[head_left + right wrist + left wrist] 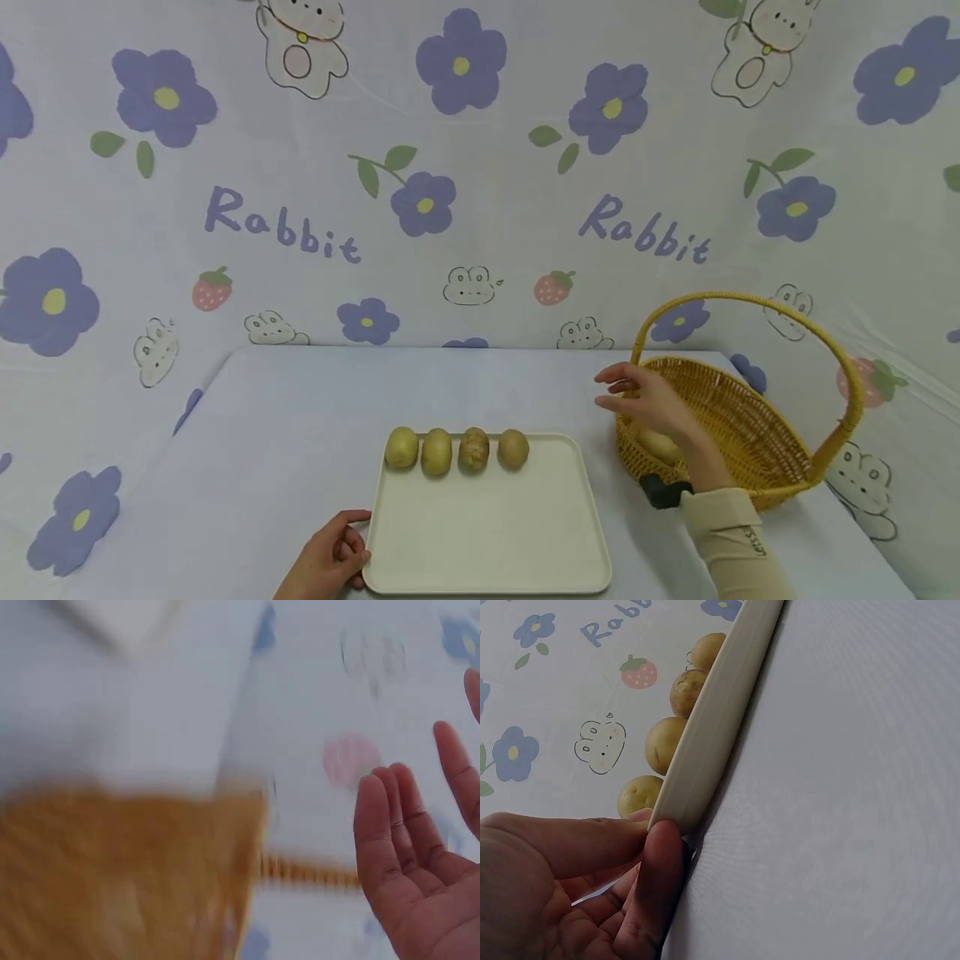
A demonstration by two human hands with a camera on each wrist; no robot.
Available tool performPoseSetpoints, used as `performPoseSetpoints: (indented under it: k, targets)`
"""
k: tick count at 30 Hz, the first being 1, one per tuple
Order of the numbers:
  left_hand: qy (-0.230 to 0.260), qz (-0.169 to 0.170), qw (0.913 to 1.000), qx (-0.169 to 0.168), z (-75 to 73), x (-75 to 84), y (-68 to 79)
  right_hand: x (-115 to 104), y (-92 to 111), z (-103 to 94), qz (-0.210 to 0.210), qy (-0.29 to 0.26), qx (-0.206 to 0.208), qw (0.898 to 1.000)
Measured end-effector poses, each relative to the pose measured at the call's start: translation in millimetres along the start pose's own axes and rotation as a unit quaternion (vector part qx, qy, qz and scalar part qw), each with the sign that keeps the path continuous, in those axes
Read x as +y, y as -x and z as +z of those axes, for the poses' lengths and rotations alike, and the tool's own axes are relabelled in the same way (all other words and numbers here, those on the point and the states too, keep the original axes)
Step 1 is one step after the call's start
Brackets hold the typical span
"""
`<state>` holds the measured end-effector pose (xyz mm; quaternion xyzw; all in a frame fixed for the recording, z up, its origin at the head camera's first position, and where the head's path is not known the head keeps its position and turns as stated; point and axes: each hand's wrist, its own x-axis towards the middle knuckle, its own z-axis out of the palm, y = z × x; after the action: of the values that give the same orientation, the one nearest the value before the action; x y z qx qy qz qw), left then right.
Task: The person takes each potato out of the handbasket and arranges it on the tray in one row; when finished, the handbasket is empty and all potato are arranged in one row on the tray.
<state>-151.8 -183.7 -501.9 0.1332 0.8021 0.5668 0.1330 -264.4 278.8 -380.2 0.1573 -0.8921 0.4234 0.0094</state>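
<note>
A cream rectangular tray [491, 525] lies on the table with several potatoes [437, 452] lined up along its far edge, starting from the left corner. My left hand [330, 554] holds the tray's left side near the front; the left wrist view shows thumb and finger pinching its rim [716, 727]. Over the left rim of a yellow woven basket [738, 417] is my right hand [648, 404], with nothing in it and its fingers apart. Inside the basket a potato [660, 446] shows, partly hidden by the right forearm. The right wrist view is blurred around the basket [112, 870].
The basket's tall arched handle [750, 298] rises at the right of the table. A white cloth [285, 433] covers the table. Behind it hangs a backdrop [480, 167] printed with flowers and rabbits. A dark strap [663, 492] sits on the right wrist.
</note>
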Motion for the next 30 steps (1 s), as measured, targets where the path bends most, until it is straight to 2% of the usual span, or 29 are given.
performPoseSetpoints:
  k: [5, 9, 13, 19, 21, 23, 25, 26, 28, 30]
  targets:
    - [0.001, -0.009, 0.9999, 0.006, -4.2, -1.0, -0.3, 33, 4, -49.3, -0.019, 0.013, 0.030, 0.999]
    - [0.015, -0.013, 0.9998, 0.002, -4.6, -1.5, -0.6, 60, 11, -71.9, 0.001, 0.001, 0.049, 0.999]
    - [0.036, -0.025, 0.9990, -0.006, -2.9, -1.8, 0.7, 78, 16, -79.3, 0.026, -0.008, 0.068, 0.997]
    - [0.050, -0.030, 0.9982, -0.013, 0.9, -1.9, 2.8, 98, 23, -77.5, 0.050, -0.009, 0.112, 0.992]
    - [0.049, -0.032, 0.9982, -0.014, 1.3, -2.5, 3.0, 105, 25, -75.8, 0.058, -0.015, 0.107, 0.992]
    - [0.047, -0.027, 0.9984, -0.015, 0.7, -3.2, 3.1, 111, 25, -73.1, 0.060, -0.031, 0.067, 0.995]
    - [0.045, -0.024, 0.9986, -0.016, -0.6, -3.5, 2.8, 116, 22, -70.0, 0.062, -0.054, -0.009, 0.997]
    - [0.044, -0.023, 0.9986, -0.016, -1.4, -3.1, 2.6, 117, 20, -68.5, 0.067, -0.069, -0.055, 0.994]
    - [0.046, -0.019, 0.9986, -0.016, -2.9, -2.0, 1.6, 119, 16, -65.5, 0.076, -0.091, -0.148, 0.982]
    - [0.048, -0.013, 0.9986, -0.017, -3.9, -0.5, 0.6, 120, 12, -63.5, 0.096, -0.102, -0.219, 0.966]
